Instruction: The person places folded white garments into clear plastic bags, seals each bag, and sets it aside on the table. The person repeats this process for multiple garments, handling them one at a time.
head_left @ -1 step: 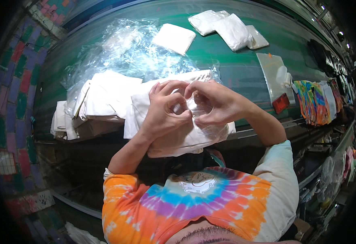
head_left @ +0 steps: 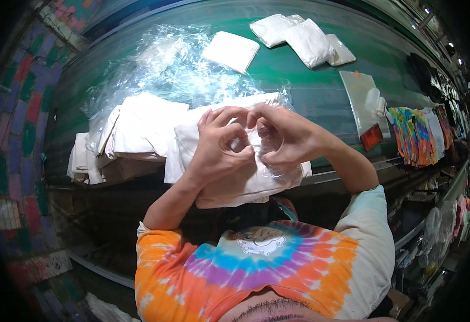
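Over a folded white cloth (head_left: 229,185) at the front edge of the table, both hands curl with thumbs and fingertips drawn in. My left hand (head_left: 224,142) pinches at the near side of a clear plastic bag (head_left: 280,173), which lies on the cloth. Facing it, my right hand (head_left: 294,134) closes on the same thin plastic, and the two hands' fingertips almost meet. Exactly how much plastic sits between the fingers is hidden. Just left of my left hand is a stack of folded white cloth (head_left: 141,126).
Crumpled clear plastic bags (head_left: 165,67) spread over the green table (head_left: 320,88). Beyond them lie a flat white packet (head_left: 232,51) and several more white packets (head_left: 307,43). At right are a pale board (head_left: 355,96), a red object (head_left: 371,137) and tie-dyed cloth (head_left: 412,131).
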Demonstrator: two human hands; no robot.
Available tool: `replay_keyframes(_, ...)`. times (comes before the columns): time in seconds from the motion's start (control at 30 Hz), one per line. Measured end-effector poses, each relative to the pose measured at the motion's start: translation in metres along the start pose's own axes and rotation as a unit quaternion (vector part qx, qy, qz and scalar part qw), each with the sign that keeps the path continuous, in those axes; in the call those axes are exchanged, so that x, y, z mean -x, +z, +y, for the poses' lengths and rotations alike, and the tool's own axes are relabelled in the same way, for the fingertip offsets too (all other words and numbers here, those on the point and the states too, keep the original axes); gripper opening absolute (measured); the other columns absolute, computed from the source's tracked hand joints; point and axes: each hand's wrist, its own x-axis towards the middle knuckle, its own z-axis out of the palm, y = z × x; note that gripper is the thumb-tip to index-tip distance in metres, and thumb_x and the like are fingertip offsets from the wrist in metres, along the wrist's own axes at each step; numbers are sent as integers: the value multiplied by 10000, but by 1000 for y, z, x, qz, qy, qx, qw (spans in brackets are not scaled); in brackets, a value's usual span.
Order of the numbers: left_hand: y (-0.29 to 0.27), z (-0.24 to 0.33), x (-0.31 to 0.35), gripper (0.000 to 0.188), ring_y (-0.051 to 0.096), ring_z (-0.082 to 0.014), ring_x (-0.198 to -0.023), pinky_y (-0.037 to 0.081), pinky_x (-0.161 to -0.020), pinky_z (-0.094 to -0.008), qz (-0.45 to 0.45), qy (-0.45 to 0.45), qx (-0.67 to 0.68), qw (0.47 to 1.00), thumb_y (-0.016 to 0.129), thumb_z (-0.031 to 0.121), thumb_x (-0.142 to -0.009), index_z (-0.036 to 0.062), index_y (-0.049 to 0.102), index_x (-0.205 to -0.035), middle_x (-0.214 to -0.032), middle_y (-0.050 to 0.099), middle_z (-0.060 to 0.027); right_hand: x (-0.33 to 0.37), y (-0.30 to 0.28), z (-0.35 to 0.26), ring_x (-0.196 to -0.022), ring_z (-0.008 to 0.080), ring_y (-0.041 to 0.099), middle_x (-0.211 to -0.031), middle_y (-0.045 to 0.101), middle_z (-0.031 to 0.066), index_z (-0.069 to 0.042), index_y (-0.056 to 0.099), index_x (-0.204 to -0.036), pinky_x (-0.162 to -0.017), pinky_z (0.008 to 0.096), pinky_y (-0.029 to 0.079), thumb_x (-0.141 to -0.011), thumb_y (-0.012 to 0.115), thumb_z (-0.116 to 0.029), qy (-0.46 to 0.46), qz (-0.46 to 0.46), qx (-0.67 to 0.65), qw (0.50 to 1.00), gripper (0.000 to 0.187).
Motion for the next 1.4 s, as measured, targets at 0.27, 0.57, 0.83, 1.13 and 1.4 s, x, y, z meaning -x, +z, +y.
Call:
replay_keyframes(0.27, -3, 1, -4, 189, 478, -348, -1347, 241, -1171, -531, -8, 6, -43, 999, 725, 176, -694, 45, 657, -812, -1344, 605, -134, -8, 7, 12, -747, 70, 455, -852, 467, -8, -52, 494, -1090, -640, 266, 391, -763, 630, 92, -12, 66, -191, 979, 383)
replay_keyframes(0.57, 1, -7, -13, 236, 486, -283, -1354, 205, -1181, -581, -4, 17, -22, 1000, 729, 219, -712, 58, 680, -878, -1313, 627, -63, -13, -11, 17, -785, 187, 681, -848, 641, 48, -64, 672, -974, -554, 316, 557, -782, 758, -187, -330, 91, 479, 808, 244)
replay_keyframes(0.83, -3, -4, -10, 337, 480, -272, -1365, 191, -1188, -591, -19, 18, -41, 999, 737, 234, -716, 66, 719, -1007, -1328, 619, -62, -29, -4, 25, -601, 204, 692, -719, 677, 63, -73, 719, -834, -540, 341, 537, -779, 797, -79, -300, 147, 234, 913, 96)
replay_keyframes(1.13, -3, -7, -12, 223, 486, -305, -1403, 125, -1185, -670, 6, -16, 43, 999, 764, 146, -761, 81, 652, -943, -1321, 629, -91, -31, -6, 21, -574, 196, 681, -664, 692, 87, -53, 752, -807, -532, 310, 511, -745, 819, -48, -205, 173, 121, 956, 91)
replay_keyframes(1.4, -1, 5, 0, 206, 469, -347, -1445, 38, -1190, -713, 22, -8, 10, 1000, 705, 64, -807, 72, 572, -964, -1277, 634, -97, -30, -5, 9, -549, 195, 657, -665, 676, 65, -76, 738, -780, -513, 313, 500, -734, 807, -57, -239, 148, 184, 942, 85)
